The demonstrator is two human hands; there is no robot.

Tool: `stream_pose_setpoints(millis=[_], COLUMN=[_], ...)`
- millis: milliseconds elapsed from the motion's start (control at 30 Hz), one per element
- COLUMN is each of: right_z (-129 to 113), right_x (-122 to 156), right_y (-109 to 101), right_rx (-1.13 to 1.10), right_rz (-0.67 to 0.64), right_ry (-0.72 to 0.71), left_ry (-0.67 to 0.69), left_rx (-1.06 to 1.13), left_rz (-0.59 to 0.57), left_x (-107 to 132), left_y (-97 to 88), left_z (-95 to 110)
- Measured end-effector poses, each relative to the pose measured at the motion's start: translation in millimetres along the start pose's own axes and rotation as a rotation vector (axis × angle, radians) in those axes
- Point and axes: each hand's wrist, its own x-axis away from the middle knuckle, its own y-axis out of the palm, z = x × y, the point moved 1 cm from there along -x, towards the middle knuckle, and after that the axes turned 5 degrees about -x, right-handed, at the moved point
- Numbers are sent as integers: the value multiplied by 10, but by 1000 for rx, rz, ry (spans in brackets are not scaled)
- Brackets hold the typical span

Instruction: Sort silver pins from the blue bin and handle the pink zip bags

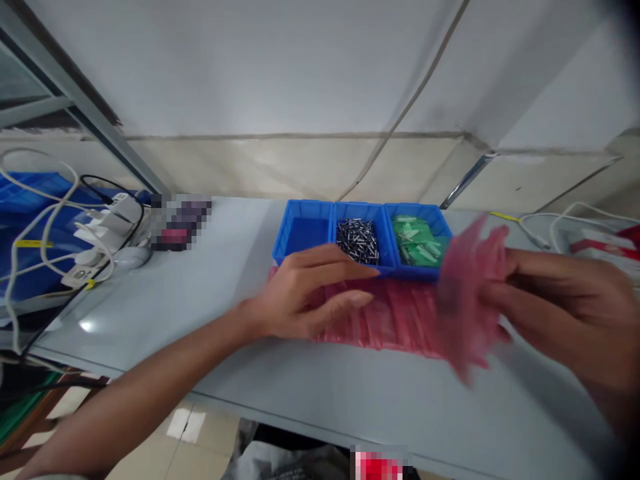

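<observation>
Just in front of the blue bins [417, 273], the row of pink bags [383, 320] stretches lengthwise alongside them. The left hand [310, 290], nearer, lies over it, thumb and fingers parted; the right hand [555, 300] pinches a blurred pink bundle [467, 300].

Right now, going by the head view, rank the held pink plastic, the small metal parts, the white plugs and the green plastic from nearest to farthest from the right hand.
From the right hand:
1. Held pink plastic: in that hand.
2. Green plastic: in the right-hand blue bin.
3. Small metal parts: in the middle blue bin.
4. White plugs: far left of the view.
</observation>
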Motion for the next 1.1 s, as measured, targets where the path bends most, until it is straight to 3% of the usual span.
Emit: stream_pose_setpoints(millis=[100,167,233,300,400,467,633,733,833,933,1033,1100], right_z=[-130,-149,-134,-120,-128,-138,-136,-113,-95,-97,-97,-83], right_x=[26,43,59,64,53,45,60,75,96,134,171,192], right_y=[424,589,626,581,510,511,587,588,537,456,406,397], right_rx=[-128,-233,-364,-456,-462,-368,29,35,94,306,419,487], right_rz=[-23,-77,-97,-66,4,55,194,302,383,397,281,212], right_ry=[-4,29,77,112,92,61,-61,-33,-58,-271,-557,-658], left_ry=[-197,-286,-393,-499,-556,-540,-495,-473,-387,-173,16,130], left_rx=[429,599,670,676,661,641,580,446,182,-190,-437,-522], left_rz=[-182,-207,-134,14,209,237,155,169,255,415,567,630], left_x=[26,42,45,45,55,63,60,53,45,43,68,102], left_y=[71,105,116,111,107,117,124,73,-12,-90,-116,-102], left_z=[127,155,136,83,-9,-45,-15,-5,-32,-47,-57,-84])
